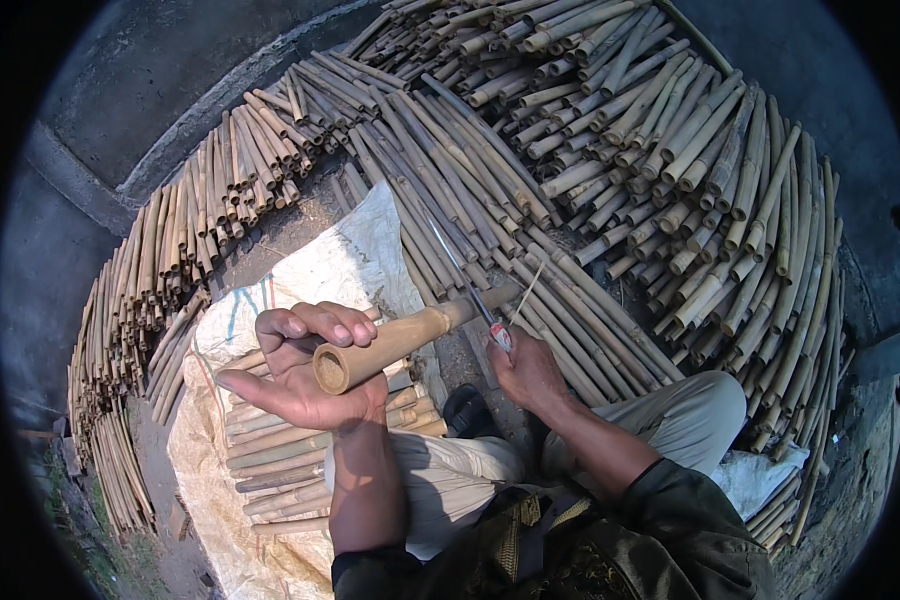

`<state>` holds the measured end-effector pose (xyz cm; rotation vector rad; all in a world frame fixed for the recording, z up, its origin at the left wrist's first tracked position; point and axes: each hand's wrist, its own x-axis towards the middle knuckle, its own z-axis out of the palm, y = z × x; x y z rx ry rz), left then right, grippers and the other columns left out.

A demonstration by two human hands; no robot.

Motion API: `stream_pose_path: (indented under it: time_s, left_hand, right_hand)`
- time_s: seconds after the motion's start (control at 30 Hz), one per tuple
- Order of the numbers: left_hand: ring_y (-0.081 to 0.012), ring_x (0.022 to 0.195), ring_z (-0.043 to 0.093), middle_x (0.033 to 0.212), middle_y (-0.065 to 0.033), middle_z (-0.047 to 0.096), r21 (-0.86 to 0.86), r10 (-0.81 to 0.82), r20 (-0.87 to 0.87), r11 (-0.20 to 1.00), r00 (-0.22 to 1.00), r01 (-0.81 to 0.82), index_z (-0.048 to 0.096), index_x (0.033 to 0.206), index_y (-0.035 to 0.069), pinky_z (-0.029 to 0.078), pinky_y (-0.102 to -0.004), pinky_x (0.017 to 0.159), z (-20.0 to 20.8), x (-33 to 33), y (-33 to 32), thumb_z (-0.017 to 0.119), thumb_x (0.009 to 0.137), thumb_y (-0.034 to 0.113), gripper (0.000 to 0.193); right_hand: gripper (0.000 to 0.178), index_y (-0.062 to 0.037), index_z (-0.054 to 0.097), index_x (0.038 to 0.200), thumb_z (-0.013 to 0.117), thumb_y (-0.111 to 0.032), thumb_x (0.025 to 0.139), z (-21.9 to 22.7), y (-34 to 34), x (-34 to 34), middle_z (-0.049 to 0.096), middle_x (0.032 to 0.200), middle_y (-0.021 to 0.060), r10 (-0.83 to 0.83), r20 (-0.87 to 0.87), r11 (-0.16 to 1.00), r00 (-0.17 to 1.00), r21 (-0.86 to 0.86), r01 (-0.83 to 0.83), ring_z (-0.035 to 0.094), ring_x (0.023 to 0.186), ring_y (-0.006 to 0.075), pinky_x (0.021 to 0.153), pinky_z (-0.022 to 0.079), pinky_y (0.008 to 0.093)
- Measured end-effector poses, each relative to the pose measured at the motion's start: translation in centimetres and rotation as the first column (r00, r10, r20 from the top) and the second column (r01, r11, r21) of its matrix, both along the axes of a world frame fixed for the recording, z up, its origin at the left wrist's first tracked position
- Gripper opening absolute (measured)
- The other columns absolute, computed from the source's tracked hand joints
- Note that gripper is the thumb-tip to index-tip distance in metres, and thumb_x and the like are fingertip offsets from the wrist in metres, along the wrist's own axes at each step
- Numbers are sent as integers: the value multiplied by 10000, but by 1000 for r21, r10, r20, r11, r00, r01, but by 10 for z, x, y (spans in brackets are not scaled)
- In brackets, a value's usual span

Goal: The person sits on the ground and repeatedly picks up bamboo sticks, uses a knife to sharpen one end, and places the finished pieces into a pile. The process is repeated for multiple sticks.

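A short bamboo tube [398, 340] lies across the palm of my left hand [305, 392], its hollow near end facing me. The thumb points out to the left, and the fingers curl up behind the tube. My right hand [532, 375] is closed on the red and white handle of a long, narrow-bladed tool [459, 262] that looks like a saw. Its blade slants up and to the left, crossing the tube near the far end. Close by the right hand, a thin pale strip [530, 290] sticks up; what it belongs to is unclear.
Under my left forearm, cut bamboo pieces [280, 465] lie on a pale woven sack [215, 430]. Long bamboo stacks [660, 130] rise at the far right, with more poles [185, 225] along the left wall. Bamboo lengths [580, 310] lie ahead. A dark sandal [467, 412] shows below.
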<state>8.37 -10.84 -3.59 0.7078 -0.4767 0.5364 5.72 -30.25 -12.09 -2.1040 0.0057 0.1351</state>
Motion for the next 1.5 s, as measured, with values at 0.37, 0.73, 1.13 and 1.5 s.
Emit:
stream_pose_path:
  time_s: [0.37, 0.73, 1.13, 1.5]
  left_hand:
    - [-275, 661, 582, 711, -119, 530, 5, 2, -127, 1000, 992, -1, 543, 966, 64, 570, -435, 592, 0, 0, -3, 210, 1026, 758, 773]
    - [-314, 607, 631, 775, -172, 585, -27, -169, 64, 985, 984, 171, 550, 1210, 19, 565, -469, 584, -13, 4, 6, 211, 1008, 786, 863]
    - [-348, 540, 655, 697, -202, 606, 47, -517, 63, 856, 854, 514, 509, 1034, 16, 574, -490, 562, -8, 9, 13, 174, 1051, 714, 775]
    - [-358, 548, 649, 673, -211, 593, 47, -648, 21, 761, 761, 647, 506, 863, 14, 562, -450, 523, -3, 6, 12, 134, 1049, 713, 814]
  right_hand:
    - [282, 13, 625, 1039, 681, -258, 988, 2, -4, -4, 676, 823, 245, -8, 4, 1000, 1000, 2, 8, 681, 813, 433, 703, 528, 477]
    - [289, 20, 643, 1075, 653, -260, 1004, 5, -15, -8, 694, 845, 253, -63, 15, 998, 998, 7, 63, 715, 799, 443, 706, 539, 499]
    - [307, 30, 637, 1022, 670, -275, 1006, 11, -21, -11, 680, 763, 247, -10, -149, 999, 989, 45, 17, 709, 754, 428, 644, 527, 482]
    - [248, -7, 641, 1049, 717, -231, 975, 33, -22, -22, 696, 824, 241, 127, 150, 984, 981, 102, -143, 708, 780, 439, 650, 534, 470]
